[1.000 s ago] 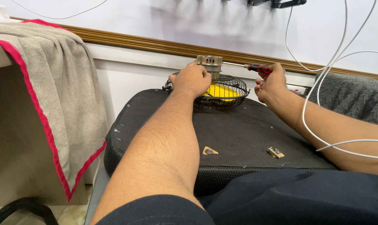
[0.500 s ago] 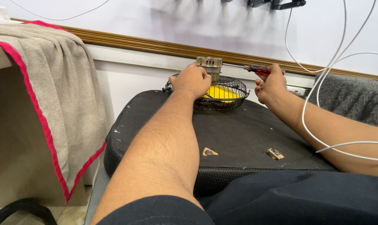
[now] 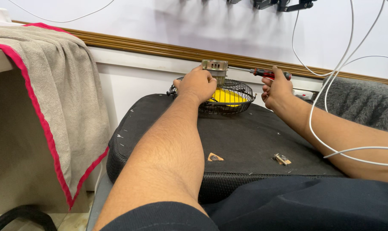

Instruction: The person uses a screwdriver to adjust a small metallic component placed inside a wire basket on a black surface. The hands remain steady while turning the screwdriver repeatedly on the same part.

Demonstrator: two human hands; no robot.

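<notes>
Head view: left hand [image 3: 197, 83] fingers clamp motor [image 3: 215, 68]; right hand [image 3: 277, 90] fingers clamp screwdriver [image 3: 262, 72]; cable [image 3: 320, 128] crosses forearm.

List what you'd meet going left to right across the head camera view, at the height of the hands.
Grey towel with red edging → left hand → small metal motor → black wire fan guard → red-handled screwdriver → right hand → white cables → grey fuzzy fabric.

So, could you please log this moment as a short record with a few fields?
Left hand: left hand grips the metal motor block on top of the fan
Right hand: right hand holds a red-handled screwdriver, tip toward the motor block
Fan: black wire fan cage with yellow blades
Surface: black cushion
Loose parts: small metal piece
Nearby: white cable; beige towel
</notes>
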